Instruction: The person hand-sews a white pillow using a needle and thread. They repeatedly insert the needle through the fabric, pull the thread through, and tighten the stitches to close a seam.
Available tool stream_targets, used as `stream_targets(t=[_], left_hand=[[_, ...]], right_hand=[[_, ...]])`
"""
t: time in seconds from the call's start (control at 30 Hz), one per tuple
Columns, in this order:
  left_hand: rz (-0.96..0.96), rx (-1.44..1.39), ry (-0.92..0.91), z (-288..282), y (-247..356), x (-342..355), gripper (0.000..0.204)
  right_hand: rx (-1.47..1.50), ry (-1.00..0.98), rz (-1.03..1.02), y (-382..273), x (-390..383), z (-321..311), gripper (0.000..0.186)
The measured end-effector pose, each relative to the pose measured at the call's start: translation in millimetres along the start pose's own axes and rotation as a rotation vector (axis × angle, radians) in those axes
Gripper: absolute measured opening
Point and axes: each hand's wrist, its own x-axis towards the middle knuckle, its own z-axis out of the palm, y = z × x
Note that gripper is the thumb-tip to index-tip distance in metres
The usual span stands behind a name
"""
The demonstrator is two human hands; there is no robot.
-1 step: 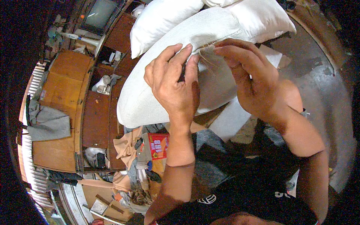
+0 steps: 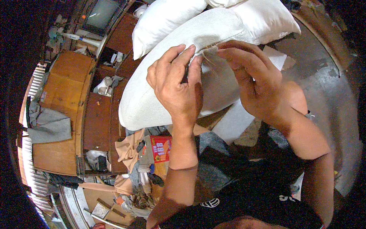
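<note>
A big pale grey fabric cushion (image 2: 139, 101) lies in front of me. My left hand (image 2: 175, 84) grips the edge of its seam, fingertips and thumb pressed on the fabric. My right hand (image 2: 259, 84) is closed in a pinch just right of there, at the seam, where loose beige threads (image 2: 211, 65) hang. What its fingertips hold is too small to make out.
Two white pillows (image 2: 164, 21) (image 2: 272, 21) lie behind the cushion. Wooden cabinets (image 2: 57, 95) stand at left, with a grey cloth (image 2: 49, 124) over one. A red package (image 2: 160, 149), fabric scraps (image 2: 127, 150) and boards (image 2: 108, 212) lie at lower left. Grey floor (image 2: 328, 99) shows at right.
</note>
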Motion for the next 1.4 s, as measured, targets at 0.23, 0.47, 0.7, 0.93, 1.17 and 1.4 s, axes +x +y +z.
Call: stream_targets(t=[0.23,0.47,0.7,0.93,1.17,1.4], left_hand=[[0.014,-0.016,0.008,-6,2,3,0.028],[0.005,-0.024,-0.004,-5,2,5,0.024],[-0.013,-0.022,0.017,-3,3,4,0.023],[0.031,-0.034,0.048,5,-4,1,0.027],[0.007,-0.050,0.040,4,-6,-1,0.029],[-0.004,-0.049,0.037,4,-5,-2,0.027]], right_hand=[[-0.026,0.044,-0.026,1,-4,10,0.023],[-0.106,0.120,-0.123,9,-4,19,0.022],[-0.089,0.071,-0.122,10,-3,16,0.015],[-0.197,0.060,-0.043,5,-4,16,0.018],[-0.209,0.061,-0.101,6,-2,18,0.020],[-0.219,0.068,-0.137,9,-3,18,0.020]])
